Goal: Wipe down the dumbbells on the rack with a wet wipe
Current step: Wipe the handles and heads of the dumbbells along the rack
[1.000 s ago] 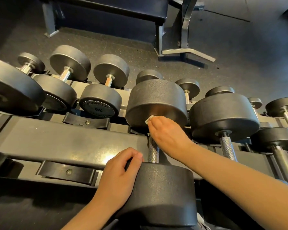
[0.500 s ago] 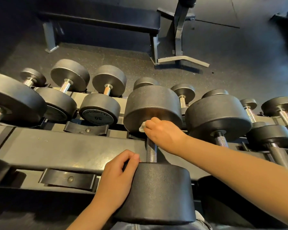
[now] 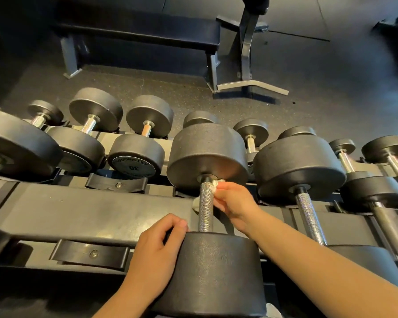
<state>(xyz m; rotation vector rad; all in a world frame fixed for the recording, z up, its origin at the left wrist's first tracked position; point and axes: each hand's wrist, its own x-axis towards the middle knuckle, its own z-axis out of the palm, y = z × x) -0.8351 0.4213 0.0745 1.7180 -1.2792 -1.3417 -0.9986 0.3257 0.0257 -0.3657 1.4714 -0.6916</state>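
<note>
From the head camera we see a large dumbbell [image 3: 206,210] lying near-to-far across the rack [image 3: 83,210]. Our right hand [image 3: 236,204] pinches a white wet wipe [image 3: 215,188] against the far end of its knurled handle. Our left hand [image 3: 155,251] curls its fingers over the left edge of the near head. Smaller dumbbells [image 3: 136,154] sit on the far tier.
</note>
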